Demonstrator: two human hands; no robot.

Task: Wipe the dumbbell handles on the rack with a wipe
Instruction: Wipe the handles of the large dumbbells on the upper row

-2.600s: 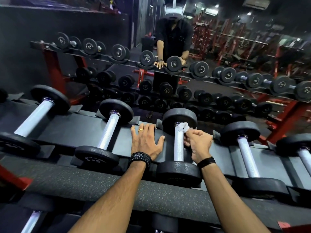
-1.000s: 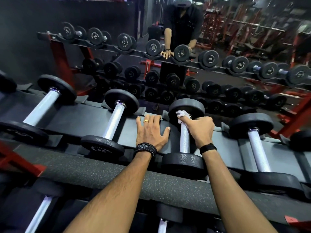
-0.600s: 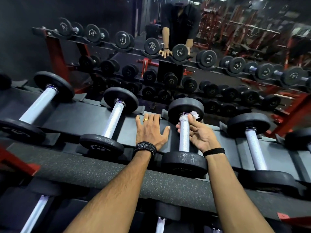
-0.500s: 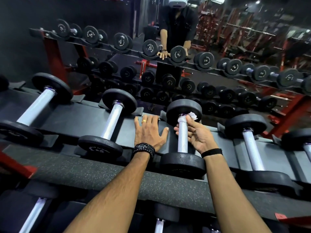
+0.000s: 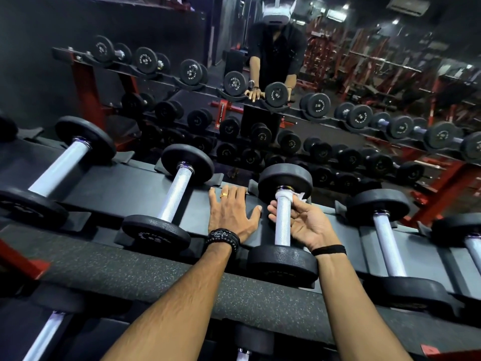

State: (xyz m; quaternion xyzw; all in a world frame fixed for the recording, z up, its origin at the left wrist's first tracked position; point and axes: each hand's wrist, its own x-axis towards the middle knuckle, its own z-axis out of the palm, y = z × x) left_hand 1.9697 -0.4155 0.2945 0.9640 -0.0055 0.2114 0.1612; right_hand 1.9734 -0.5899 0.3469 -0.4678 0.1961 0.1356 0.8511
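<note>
Two hands share the work: our left hand (image 5: 232,212) lies spread on the rack (image 5: 125,188) for support, our right hand (image 5: 303,226) pinching the wipe (image 5: 285,197) around the dumbbell handle (image 5: 283,220).

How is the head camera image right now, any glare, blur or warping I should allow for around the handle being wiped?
Head view: dim gym, hands and wipe sharp. Soft sheen, no blown-out glare, on the handle that the right hand grips; left hand flat on the rack. Wide-angle bends the rack rails near the edges. Mirror background dark and murky, with small bright ceiling lights.
</note>
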